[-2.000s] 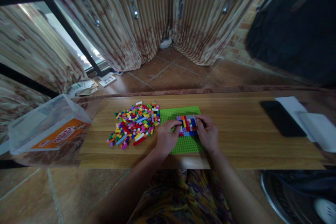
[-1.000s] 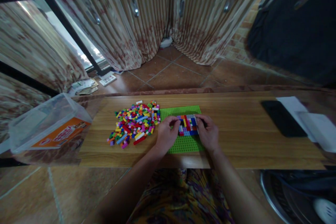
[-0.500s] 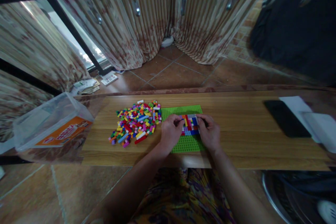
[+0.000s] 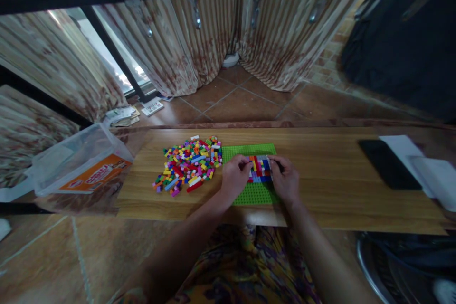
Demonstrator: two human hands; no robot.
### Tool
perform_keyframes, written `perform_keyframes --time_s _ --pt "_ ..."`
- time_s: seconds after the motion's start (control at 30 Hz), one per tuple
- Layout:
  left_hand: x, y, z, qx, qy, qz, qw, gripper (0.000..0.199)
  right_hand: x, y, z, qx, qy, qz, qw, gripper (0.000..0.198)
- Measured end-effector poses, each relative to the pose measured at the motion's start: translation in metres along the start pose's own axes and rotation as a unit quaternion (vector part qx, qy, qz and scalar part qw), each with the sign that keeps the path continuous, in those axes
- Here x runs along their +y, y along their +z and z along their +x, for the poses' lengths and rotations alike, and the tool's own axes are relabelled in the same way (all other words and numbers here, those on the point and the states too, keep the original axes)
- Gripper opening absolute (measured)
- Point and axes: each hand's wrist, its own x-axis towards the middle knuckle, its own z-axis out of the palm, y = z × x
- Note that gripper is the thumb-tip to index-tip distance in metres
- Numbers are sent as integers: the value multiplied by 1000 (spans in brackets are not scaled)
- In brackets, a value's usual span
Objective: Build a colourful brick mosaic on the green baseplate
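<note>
A green studded baseplate [image 4: 253, 195] lies on the wooden table, and a patch of joined toy bricks [image 4: 261, 176] in red, blue, orange and lavender is built up on it. My left hand [image 4: 234, 175] is closed in a pinch at the patch's left edge; whatever is between the fingertips is too small to make out. At the right edge, my right hand [image 4: 286, 179] has thumb and forefinger drawn together against the bricks, its grip partly hidden. Left of the baseplate spreads a heap of loose toy bricks [image 4: 192, 161] in many colours.
A clear plastic tub [image 4: 76, 161] with an orange label stands at the table's left end. On the right lie a dark flat tablet-like object [image 4: 389, 164], white paper [image 4: 401, 145] and a translucent lid-like piece [image 4: 438, 180]. Curtains [image 4: 199, 47] hang beyond the table [image 4: 331, 171].
The camera view has shifted slightly, so the tub and heap appear farther right. Both hands stay at the joined bricks with nearly the same pinch.
</note>
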Motion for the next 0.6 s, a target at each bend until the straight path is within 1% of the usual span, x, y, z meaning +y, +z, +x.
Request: perform_keyframes --time_s 0.17,0.43,0.6 --pt "-2 0 1 -15 -7 -29 999 12 -1 0 0 3 -2 -6 1000 25" --pt "-2 4 6 -15 -30 -16 999 14 0 0 0 3 3 -10 1000 26" --pt "1 4 7 -13 -42 14 999 14 1 0 0 2 5 -13 1000 26"
